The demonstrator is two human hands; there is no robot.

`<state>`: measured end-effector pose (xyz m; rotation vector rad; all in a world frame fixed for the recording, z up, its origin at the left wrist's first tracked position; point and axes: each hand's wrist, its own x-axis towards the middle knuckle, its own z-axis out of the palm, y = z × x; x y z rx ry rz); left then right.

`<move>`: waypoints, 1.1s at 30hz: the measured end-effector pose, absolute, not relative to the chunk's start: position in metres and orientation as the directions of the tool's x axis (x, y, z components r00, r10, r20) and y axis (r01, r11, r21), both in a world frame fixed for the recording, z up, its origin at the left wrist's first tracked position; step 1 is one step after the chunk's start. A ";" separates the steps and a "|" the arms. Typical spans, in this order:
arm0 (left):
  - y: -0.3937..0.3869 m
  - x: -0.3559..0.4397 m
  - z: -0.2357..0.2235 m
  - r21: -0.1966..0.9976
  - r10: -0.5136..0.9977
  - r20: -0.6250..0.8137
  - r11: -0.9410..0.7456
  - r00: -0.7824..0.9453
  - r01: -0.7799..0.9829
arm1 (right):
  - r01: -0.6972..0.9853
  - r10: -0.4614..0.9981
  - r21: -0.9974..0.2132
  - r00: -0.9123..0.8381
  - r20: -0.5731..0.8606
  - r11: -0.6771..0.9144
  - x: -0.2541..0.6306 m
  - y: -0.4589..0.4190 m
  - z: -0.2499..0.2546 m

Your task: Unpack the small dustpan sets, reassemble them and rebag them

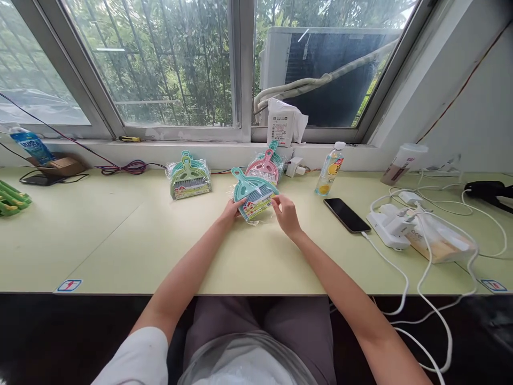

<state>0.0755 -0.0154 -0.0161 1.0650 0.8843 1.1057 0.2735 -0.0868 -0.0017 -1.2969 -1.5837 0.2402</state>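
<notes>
A teal mini dustpan-and-brush set (253, 193) in clear plastic wrap lies on the pale green table (132, 240) in front of me. My left hand (231, 209) grips its left edge and my right hand (285, 213) pinches its right edge. Just behind it lies a pink wrapped set (264, 167) on top of another teal one. Further left rests a green wrapped set (188, 179), stacked on a teal one.
A yellow drink bottle (330, 170) stands right of the sets, with a black phone (346, 215) on a white cable. A power strip (390, 224), chargers and tangled cables fill the right side. A tissue pack (282, 124) sits on the sill. A blue bottle (31, 144) stands far left.
</notes>
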 end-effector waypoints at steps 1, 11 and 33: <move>-0.015 0.076 -0.017 0.956 0.975 -0.027 0.090 0.220 -0.281 | 0.547 0.865 -0.748 0.082 0.496 0.377 0.270 -0.087 -0.003; -0.019 0.072 -0.016 0.961 0.857 0.035 0.112 0.514 -0.252 | -0.229 0.963 -0.957 0.242 0.121 0.178 0.284 -0.066 -0.020; 0.001 0.047 -0.002 0.986 0.989 0.068 -0.087 0.129 0.143 | -0.267 0.994 -0.961 0.093 0.052 0.075 0.314 -0.070 0.006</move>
